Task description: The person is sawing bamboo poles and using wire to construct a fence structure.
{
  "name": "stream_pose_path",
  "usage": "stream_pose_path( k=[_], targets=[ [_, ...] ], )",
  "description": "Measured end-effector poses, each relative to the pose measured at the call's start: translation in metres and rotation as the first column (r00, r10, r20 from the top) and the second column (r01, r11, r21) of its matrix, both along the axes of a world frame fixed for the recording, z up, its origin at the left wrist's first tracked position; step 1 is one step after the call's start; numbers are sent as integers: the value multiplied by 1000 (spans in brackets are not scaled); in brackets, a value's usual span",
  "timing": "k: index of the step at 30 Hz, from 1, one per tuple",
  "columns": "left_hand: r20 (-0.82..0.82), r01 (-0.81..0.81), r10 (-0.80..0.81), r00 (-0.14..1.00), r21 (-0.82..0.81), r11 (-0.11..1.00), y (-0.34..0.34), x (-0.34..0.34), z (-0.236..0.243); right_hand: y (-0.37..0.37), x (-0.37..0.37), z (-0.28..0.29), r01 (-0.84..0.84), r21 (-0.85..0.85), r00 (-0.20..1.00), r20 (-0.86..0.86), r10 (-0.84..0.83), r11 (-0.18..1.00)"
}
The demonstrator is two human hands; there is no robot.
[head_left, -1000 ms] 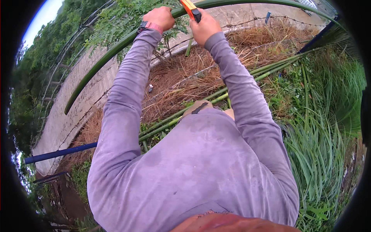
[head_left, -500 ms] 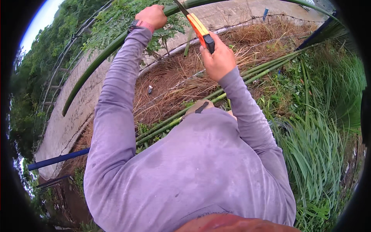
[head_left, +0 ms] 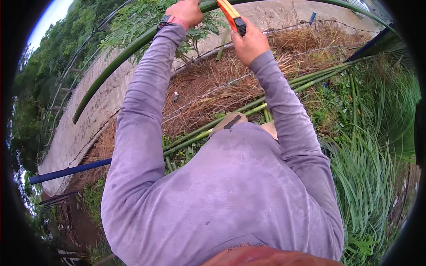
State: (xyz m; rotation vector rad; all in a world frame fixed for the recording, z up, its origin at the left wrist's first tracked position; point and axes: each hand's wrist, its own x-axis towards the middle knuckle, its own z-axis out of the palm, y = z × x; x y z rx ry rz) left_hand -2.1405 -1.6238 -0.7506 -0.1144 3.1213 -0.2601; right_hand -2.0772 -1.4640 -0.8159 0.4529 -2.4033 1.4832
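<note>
My left hand grips a long, curved green stalk that arches across the top of the view. My right hand is wrapped round the black end of an orange and yellow tool handle, like a hand saw's, which angles up to the stalk just right of my left hand. The tool's blade is out of view beyond the top edge. Both arms are stretched out away from my body, and a pink and black watch sits on my left wrist.
Cut green stalks lie across dry grass. A blue pipe runs at the left. Barbed wire borders a concrete path. Long leaves crowd the right, and leafy branches overhang the top left.
Over the last second my right hand first dropped down and rightward with the tool, then rose partway again. My left hand dipped leftward and came back up, still on the stalk.
</note>
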Motion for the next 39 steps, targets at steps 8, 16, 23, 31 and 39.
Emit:
stream_pose_path(
  k=[8, 16, 23, 31, 39],
  targets=[
    [25, -6, 5, 1000, 42, 999, 19, 12, -2, 45, 79, -16, -7, -42, 994, 108, 11, 999],
    [-9, -9, 10, 1000, 61, 998, 3, 9, -5, 45, 73, -13, -76, -54, 989, 126, 83, 996],
    [5, -18, 18, 1000, 69, 997, 19, 14, 3, 14, 13, 3, -66, 34, 990, 127, 61, 997],
    [8, -50, 50, 999, 36, 998, -14, -4, -15, 71, 122, -16, -119, -90, 958, 252, 139, 989],
    [-19, 25, -24, 1000, 63, 998, 8, -11, -15, -19, -32, 5, 22, 8, 1000, 21, -22, 1000]
  ],
)
